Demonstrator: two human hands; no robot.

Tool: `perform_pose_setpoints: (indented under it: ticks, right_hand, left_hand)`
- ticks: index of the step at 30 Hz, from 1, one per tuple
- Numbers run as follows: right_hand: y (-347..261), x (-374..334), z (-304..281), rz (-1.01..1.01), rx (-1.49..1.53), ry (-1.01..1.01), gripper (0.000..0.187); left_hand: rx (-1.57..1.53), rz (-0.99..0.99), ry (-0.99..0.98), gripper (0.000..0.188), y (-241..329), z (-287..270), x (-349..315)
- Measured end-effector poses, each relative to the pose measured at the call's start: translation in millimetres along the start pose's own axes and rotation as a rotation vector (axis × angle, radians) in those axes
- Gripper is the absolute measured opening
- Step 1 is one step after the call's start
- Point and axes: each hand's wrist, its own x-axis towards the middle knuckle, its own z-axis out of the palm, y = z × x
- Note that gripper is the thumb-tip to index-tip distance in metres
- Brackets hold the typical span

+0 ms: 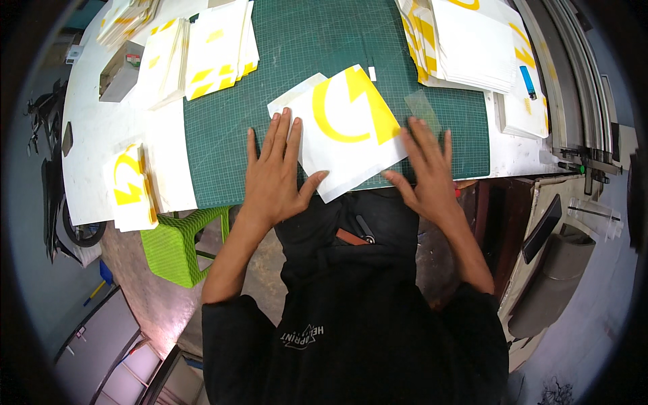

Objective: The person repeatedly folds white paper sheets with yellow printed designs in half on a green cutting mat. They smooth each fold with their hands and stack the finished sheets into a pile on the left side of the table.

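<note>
A white paper sheet with a yellow printed shape (351,148) lies tilted on the green cutting mat (223,148), its lower corner reaching past the mat's near edge. My left hand (275,162) rests flat along the sheet's left side, fingers spread, thumb on the paper. On the right, my right hand (426,165) is spread at the sheet's right edge, its fingertips slightly blurred. Whether that hand presses on the paper or hovers just over it, I cannot tell. Part of a white flap shows behind the sheet's upper left. A small translucent piece (423,110) lies beyond my right fingers.
Stacks of white and yellow printed paper stand at the back left (219,47) and back right (472,50). A blue lighter (527,82) lies on the right stack. A grey box (121,73) and a smaller folded pile (131,189) sit left. A green stool (177,246) stands below the table.
</note>
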Motion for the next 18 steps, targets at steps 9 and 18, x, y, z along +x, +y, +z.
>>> perform_pose_setpoints:
  ticks: [9, 18]
  right_hand:
    - [-19.5, 16.5, 10.8, 0.196, 0.158, 0.371, 0.053]
    - [-20.1, 23.5, 10.4, 0.021, 0.189, 0.024, 0.059]
  left_hand:
    - [0.122, -0.08, 0.131, 0.089, 43.4, 16.4, -26.5]
    - [0.105, -0.08, 0.145, 0.07, 57.3, 9.1, -25.0]
